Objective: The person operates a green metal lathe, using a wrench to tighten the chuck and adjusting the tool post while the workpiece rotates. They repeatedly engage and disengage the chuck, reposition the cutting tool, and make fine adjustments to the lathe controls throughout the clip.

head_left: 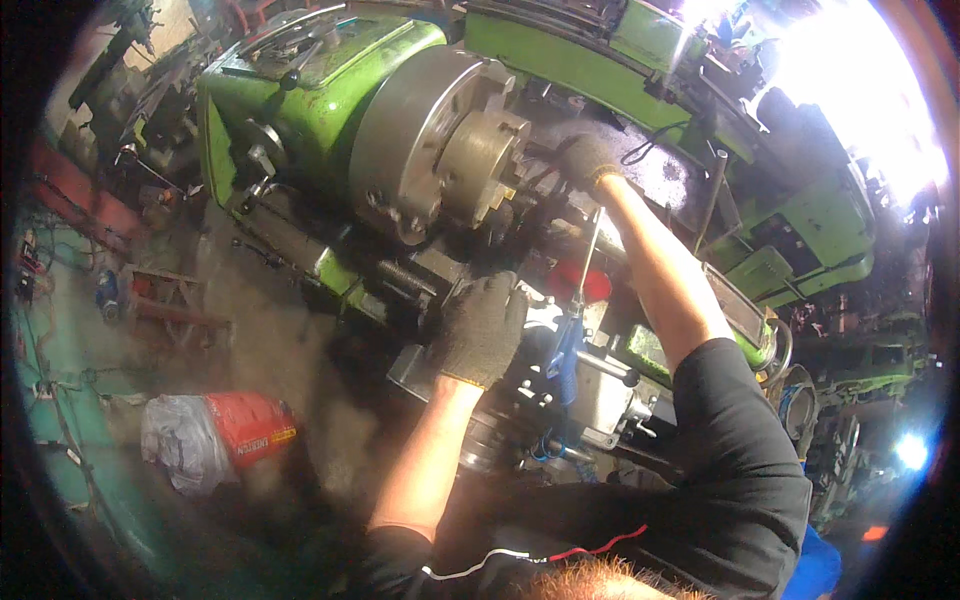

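Your left hand (482,328), in a dark knit glove, rests on the controls at the front of the green lathe (340,95), on the carriage (590,385) below the chuck (470,160); its fingers curl down over something there, but the glove hides what they close on, so I cannot tell whether they grip a handle or only press on it. Your right hand (588,160), gloved too, reaches in beside the chuck, close to its jaws; its fingers look bent around a dark part, and whether they clamp it I cannot tell. A thin rod with a blue handle (566,350) stands up between your forearms, touching neither hand as far as I can see. As I judge it, this step goes best with the chuck at rest: a knit glove so near those jaws can snag, so keep your right wrist high and the fingers on the side away from the chuck face. Steady the carriage with your left hand and move only one hand at a time, and keep your black sleeve (740,440) off the blue-handled rod so that it does not tip. On the floor (280,330) to your left, well apart from the machine, lies a crumpled bag (215,432), grey at one end and red at the other, with a yellow label strip on the red part. I see no clear signs on the lathe itself.
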Motion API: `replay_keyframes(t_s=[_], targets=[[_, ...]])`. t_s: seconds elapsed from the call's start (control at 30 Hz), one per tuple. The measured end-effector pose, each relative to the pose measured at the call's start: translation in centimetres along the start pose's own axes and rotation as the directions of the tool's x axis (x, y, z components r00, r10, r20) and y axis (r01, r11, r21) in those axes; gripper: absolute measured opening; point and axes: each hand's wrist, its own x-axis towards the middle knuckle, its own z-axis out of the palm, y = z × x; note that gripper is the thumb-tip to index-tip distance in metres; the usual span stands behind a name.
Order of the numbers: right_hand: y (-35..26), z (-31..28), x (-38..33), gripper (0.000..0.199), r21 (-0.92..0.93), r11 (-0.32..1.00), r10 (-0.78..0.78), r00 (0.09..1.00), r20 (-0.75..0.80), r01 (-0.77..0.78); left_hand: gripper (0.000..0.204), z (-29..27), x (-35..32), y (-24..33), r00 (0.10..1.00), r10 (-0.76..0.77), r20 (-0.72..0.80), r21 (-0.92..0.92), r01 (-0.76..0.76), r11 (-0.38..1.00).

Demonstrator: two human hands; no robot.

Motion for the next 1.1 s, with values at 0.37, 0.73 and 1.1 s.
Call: replay_keyframes(t_s=[0.37, 0.73, 1.1], targets=[[-4.1, -6.7, -8.1, 0.022, -0.043, 0.998, -0.043, 0.986, -0.163, 0.037, 0.026, 0.8, 0.0, -0.9, 0.981, 0.192, 0.005, 0.119, -0.192, 0.974], [-7.9, -7.7, -9.1, 0.038, 0.081, 0.991, -0.097, 0.983, -0.155, 0.111, 0.028, 0.9, 0.1, -1.3, 0.995, 0.104, -0.002, 0.078, -0.104, 0.992], [-5.6, -9.0, -7.2, 0.036, 0.013, 0.998, 0.061, 0.995, -0.080, -0.060, 0.027, 1.0, 0.0, -1.8, 0.950, 0.311, -0.003, 0.264, -0.299, 0.917]])
